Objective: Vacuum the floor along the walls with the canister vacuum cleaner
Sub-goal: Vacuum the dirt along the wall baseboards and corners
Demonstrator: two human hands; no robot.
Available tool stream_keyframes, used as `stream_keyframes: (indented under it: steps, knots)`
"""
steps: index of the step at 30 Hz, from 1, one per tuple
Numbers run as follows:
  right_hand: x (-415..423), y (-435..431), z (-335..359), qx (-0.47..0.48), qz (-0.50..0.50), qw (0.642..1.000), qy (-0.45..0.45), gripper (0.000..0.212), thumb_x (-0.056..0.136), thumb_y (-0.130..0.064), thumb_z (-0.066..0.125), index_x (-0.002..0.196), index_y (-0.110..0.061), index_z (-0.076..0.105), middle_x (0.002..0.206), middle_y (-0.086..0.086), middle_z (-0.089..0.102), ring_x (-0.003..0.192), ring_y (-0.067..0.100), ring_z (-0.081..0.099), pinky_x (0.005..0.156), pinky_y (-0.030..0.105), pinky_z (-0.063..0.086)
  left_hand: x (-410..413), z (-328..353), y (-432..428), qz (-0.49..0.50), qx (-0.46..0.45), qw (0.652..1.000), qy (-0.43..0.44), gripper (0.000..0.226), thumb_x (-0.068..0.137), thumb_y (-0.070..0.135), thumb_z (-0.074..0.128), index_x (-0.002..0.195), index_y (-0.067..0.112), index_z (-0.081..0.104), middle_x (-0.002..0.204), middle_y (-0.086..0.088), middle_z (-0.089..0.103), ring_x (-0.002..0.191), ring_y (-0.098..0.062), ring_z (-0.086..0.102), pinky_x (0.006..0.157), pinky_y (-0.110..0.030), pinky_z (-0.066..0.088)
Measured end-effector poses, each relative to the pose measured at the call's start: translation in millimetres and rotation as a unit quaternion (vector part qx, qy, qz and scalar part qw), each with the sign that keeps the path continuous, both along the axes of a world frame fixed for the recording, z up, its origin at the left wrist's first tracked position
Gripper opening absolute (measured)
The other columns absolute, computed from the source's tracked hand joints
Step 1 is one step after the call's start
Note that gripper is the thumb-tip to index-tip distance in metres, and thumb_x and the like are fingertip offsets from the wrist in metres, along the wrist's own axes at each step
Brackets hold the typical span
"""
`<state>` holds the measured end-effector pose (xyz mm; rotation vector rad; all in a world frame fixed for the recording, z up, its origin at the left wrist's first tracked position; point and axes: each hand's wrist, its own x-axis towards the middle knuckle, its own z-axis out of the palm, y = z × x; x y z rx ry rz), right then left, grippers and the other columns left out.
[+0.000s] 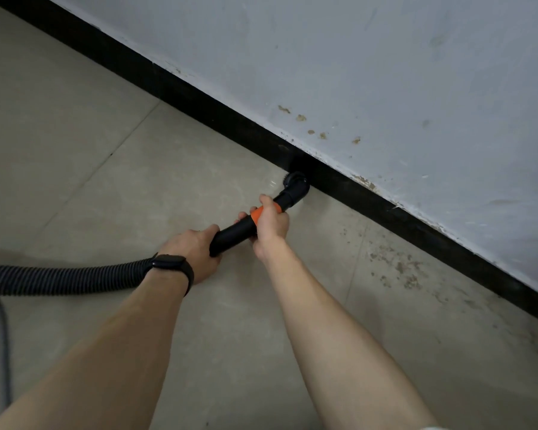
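The wall (385, 72) runs diagonally across my view, its black skirting (199, 100) meeting the tiled floor (106, 150). From the left edge the ribbed hose (59, 279) lies over the tiles and joins the black wand (233, 235), which I hold in both hands. My left hand (193, 252), a dark watch (171, 264) on its wrist, is wrapped around the rear of the wand; my right hand (271, 223) is closed over the orange collar (257, 216) further forward. The round brush nozzle (295, 184) sits on the floor, touching the skirting.

I judge this mid-pass along the wall's foot. The speckled dirt (398, 268) to the right lies untouched, so next I should slide the nozzle that way, keeping it against the skirting.

The canister itself is out of view, and the nozzle's bristles blur into the skirting.
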<state>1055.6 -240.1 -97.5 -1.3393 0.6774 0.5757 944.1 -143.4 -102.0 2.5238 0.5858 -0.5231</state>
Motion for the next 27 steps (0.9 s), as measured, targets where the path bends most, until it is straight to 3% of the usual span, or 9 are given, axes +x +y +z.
stream_keyframes:
  steps: [2, 5, 10, 15, 20, 27]
  knots:
    - [-5, 1, -2, -0.008, 0.001, 1.000, -0.005, 0.039, 0.098, -0.018, 0.064, 0.129, 0.000, 0.049, 0.068, 0.007, 0.057, 0.050, 0.023, 0.064, 0.072, 0.048, 0.062, -5, 1, -1, 0.005, -0.024, 1.000, 0.007, 0.020, 0.087, 0.032, 0.056, 0.105, 0.030, 0.048, 0.076, 0.001, 0.054, 0.071, -0.026, 0.057, 0.062, -0.032, 0.048]
    - [-21, -7, -4, -0.032, -0.031, 0.999, 0.000, 0.036, 0.098, -0.020, 0.063, 0.126, -0.001, 0.051, 0.071, 0.008, 0.059, 0.051, 0.023, 0.066, 0.065, 0.042, 0.063, -14, 1, -1, -0.020, -0.033, 0.999, 0.019, 0.022, 0.083, 0.031, 0.059, 0.103, 0.033, 0.050, 0.079, 0.001, 0.058, 0.073, -0.025, 0.058, 0.062, -0.030, 0.048]
    - [-70, -36, -10, -0.031, -0.141, 0.989, 0.013, 0.033, 0.099, -0.020, 0.065, 0.122, -0.006, 0.048, 0.071, 0.008, 0.055, 0.048, 0.024, 0.064, 0.060, 0.038, 0.059, -34, 7, -6, -0.144, -0.011, 0.988, 0.051, 0.020, 0.088, 0.034, 0.057, 0.106, 0.034, 0.049, 0.084, 0.005, 0.056, 0.078, -0.024, 0.059, 0.063, -0.029, 0.041]
    - [-95, -78, -7, -0.049, -0.213, 0.976, 0.010, 0.027, 0.100, -0.019, 0.064, 0.118, -0.007, 0.047, 0.075, 0.009, 0.057, 0.053, 0.025, 0.065, 0.061, 0.035, 0.057, -34, 7, -31, -0.252, -0.007, 0.967, 0.044, 0.019, 0.091, 0.041, 0.051, 0.107, 0.033, 0.046, 0.097, 0.003, 0.065, 0.088, -0.026, 0.065, 0.072, -0.034, 0.049]
    - [-85, -115, -3, -0.047, -0.212, 0.976, 0.008, 0.027, 0.098, -0.017, 0.064, 0.120, -0.007, 0.051, 0.068, 0.004, 0.057, 0.049, 0.023, 0.064, 0.065, 0.038, 0.056, -21, 1, -63, -0.307, 0.023, 0.951, 0.029, 0.023, 0.090, 0.044, 0.050, 0.109, 0.033, 0.045, 0.100, 0.001, 0.066, 0.089, -0.027, 0.065, 0.068, -0.034, 0.045]
    - [-69, -130, -7, -0.031, -0.215, 0.976, 0.005, 0.027, 0.097, -0.018, 0.067, 0.117, -0.008, 0.051, 0.069, 0.006, 0.057, 0.049, 0.025, 0.062, 0.070, 0.045, 0.057, -7, -3, -79, -0.308, 0.030, 0.951, 0.023, 0.027, 0.092, 0.044, 0.049, 0.115, 0.031, 0.045, 0.101, 0.000, 0.066, 0.089, -0.027, 0.065, 0.071, -0.034, 0.048]
